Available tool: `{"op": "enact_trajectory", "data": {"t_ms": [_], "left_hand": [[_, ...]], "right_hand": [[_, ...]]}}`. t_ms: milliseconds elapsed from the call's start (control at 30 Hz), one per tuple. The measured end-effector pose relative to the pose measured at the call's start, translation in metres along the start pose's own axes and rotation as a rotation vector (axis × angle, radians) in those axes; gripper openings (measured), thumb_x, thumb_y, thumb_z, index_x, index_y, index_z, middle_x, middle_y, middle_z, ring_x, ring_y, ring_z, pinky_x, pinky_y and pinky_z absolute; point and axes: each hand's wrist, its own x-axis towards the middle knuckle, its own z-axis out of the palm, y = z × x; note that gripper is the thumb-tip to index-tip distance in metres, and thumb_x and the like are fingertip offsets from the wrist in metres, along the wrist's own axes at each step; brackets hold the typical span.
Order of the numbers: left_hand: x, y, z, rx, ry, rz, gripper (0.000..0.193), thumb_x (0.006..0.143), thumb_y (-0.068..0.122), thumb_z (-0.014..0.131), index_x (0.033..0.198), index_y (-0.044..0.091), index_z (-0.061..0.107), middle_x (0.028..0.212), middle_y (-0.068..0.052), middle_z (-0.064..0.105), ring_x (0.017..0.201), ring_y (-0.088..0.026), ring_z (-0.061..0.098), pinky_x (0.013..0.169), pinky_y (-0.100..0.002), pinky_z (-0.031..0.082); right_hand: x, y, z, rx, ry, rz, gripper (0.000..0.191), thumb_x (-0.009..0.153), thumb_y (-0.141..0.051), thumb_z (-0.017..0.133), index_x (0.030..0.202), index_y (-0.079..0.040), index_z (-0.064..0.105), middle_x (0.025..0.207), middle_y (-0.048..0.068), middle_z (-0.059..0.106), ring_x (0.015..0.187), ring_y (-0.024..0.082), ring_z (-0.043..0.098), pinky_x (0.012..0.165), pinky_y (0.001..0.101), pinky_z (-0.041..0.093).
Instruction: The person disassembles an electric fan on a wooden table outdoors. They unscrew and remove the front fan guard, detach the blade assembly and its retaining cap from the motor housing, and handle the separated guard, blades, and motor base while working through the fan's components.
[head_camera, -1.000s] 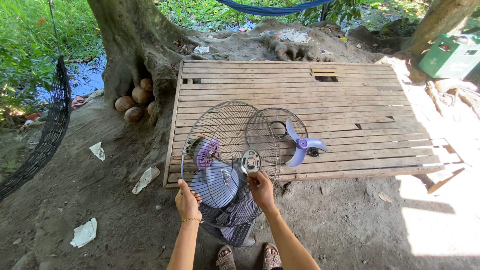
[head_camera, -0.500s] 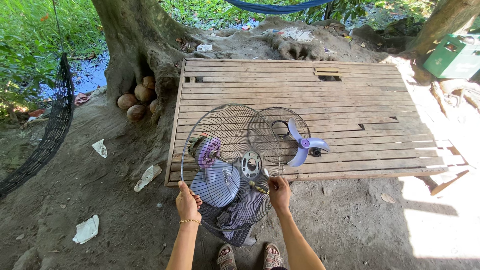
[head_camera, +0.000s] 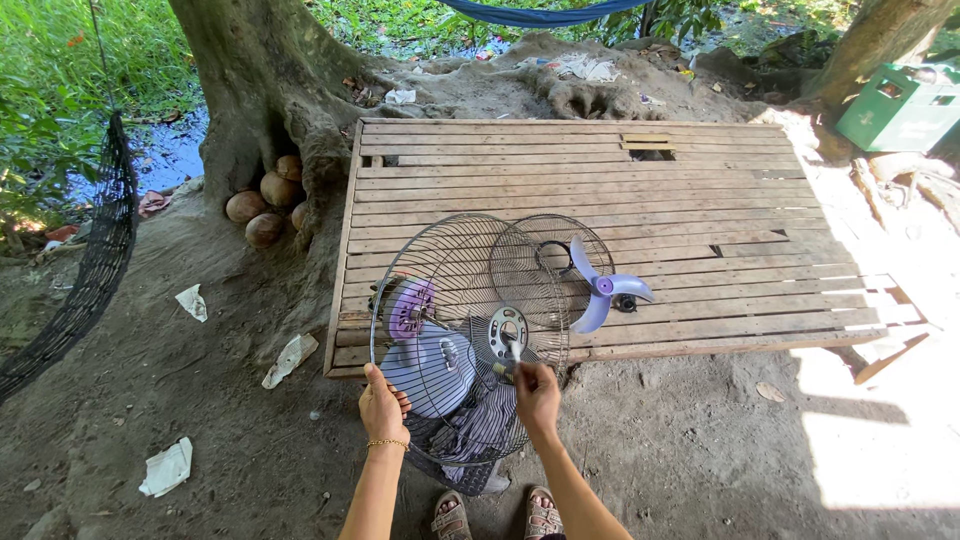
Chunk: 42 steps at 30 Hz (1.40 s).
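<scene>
A large round wire fan guard (head_camera: 455, 270) stands tilted at the near edge of a slatted wooden platform (head_camera: 600, 180). My left hand (head_camera: 383, 405) grips its lower left rim. My right hand (head_camera: 537, 390) is closed around a thin tool (head_camera: 503, 366) just below the guard's round centre hub (head_camera: 507, 328). Behind the wires I see the purple and grey fan motor body (head_camera: 412, 312) and its pale base (head_camera: 432, 368). A second wire guard (head_camera: 548, 250) lies on the platform, and a purple three-bladed fan blade (head_camera: 603, 288) lies beside it.
A thick tree trunk (head_camera: 250, 80) rises at the back left, with several coconuts (head_camera: 262, 205) at its foot. A dark net hammock (head_camera: 85, 280) hangs at left. Paper scraps (head_camera: 168, 467) lie on the dirt. A green crate (head_camera: 895, 105) stands far right. My sandalled feet (head_camera: 500, 512) are below.
My right hand drew back to the right from the hub, then came in again just below it. My left hand has kept its grip on the guard's rim.
</scene>
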Motion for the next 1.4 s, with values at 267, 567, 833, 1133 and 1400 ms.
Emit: {"op": "enact_trajectory", "data": {"t_ms": [267, 567, 833, 1133, 1400], "left_hand": [[-0.001, -0.003, 0.001, 0.036, 0.005, 0.04, 0.068, 0.091, 0.074, 0.051, 0.068, 0.01, 0.042, 0.055, -0.001, 0.048, 0.044, -0.011, 0.049, 0.039, -0.025, 0.045], [-0.009, -0.002, -0.006, 0.067, -0.028, -0.001, 0.065, 0.092, 0.072, 0.047, 0.067, 0.012, 0.041, 0.054, -0.001, 0.047, 0.043, -0.012, 0.047, 0.04, -0.026, 0.042], [-0.01, -0.006, -0.011, 0.038, -0.049, 0.05, 0.064, 0.094, 0.069, 0.051, 0.067, 0.012, 0.041, 0.056, 0.001, 0.045, 0.045, -0.01, 0.047, 0.041, -0.025, 0.043], [-0.013, -0.009, -0.007, 0.051, -0.054, 0.042, 0.065, 0.093, 0.07, 0.05, 0.066, 0.012, 0.041, 0.055, 0.0, 0.046, 0.044, -0.01, 0.046, 0.04, -0.024, 0.042], [-0.014, -0.007, -0.011, 0.035, -0.054, 0.023, 0.065, 0.092, 0.072, 0.049, 0.067, 0.013, 0.041, 0.054, 0.0, 0.045, 0.043, -0.01, 0.045, 0.039, -0.024, 0.04]], "right_hand": [[-0.004, -0.021, 0.009, 0.08, -0.062, -0.083, 0.012, 0.09, -0.014, 0.076, 0.096, -0.003, 0.075, 0.082, 0.001, 0.063, 0.067, 0.009, 0.056, 0.06, 0.0248, 0.048], [0.026, -0.011, 0.006, 0.078, 0.022, -0.062, 0.011, 0.09, -0.012, 0.076, 0.094, -0.002, 0.074, 0.079, 0.002, 0.065, 0.066, 0.009, 0.059, 0.061, 0.0275, 0.049], [0.042, -0.008, -0.008, 0.057, 0.138, -0.074, 0.012, 0.089, -0.011, 0.077, 0.095, -0.001, 0.074, 0.079, 0.002, 0.066, 0.068, 0.009, 0.059, 0.064, 0.0258, 0.05], [0.022, -0.028, 0.005, 0.057, -0.003, -0.234, 0.009, 0.093, -0.013, 0.072, 0.097, -0.005, 0.073, 0.09, 0.0, 0.065, 0.073, 0.009, 0.062, 0.06, 0.0256, 0.053], [0.037, -0.004, -0.009, -0.132, 0.093, -0.124, 0.009, 0.092, -0.014, 0.076, 0.098, -0.006, 0.076, 0.088, 0.004, 0.064, 0.072, 0.012, 0.059, 0.062, 0.0278, 0.051]]}}
